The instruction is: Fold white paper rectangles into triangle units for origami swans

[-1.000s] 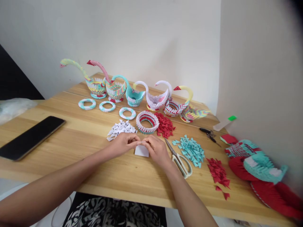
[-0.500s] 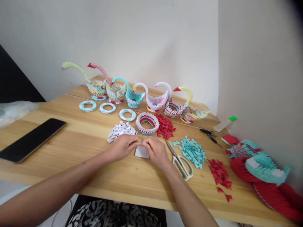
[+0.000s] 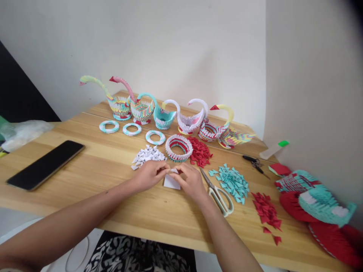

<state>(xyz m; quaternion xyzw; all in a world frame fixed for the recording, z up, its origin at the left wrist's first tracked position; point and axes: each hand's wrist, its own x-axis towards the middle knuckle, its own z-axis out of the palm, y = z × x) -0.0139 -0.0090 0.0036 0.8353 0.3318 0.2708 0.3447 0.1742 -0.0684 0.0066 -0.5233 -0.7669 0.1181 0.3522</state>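
Observation:
My left hand and my right hand meet over the wooden table, fingertips pinched together on a small white folded paper piece. Under them lies a white paper slip. Just beyond my hands sit a pile of white folded triangles, a round red-and-white paper ring bowl and a heap of red triangles. Scissors with pale handles lie right of my right hand.
Several paper swans line the back edge, with three teal-white rings before them. Teal pieces, more red pieces, small black scissors and a red-teal model lie right. A black phone lies left.
My hands stay together at the same spot, and the fingers have worked the white piece so its fold shows more. The view has drifted slightly.

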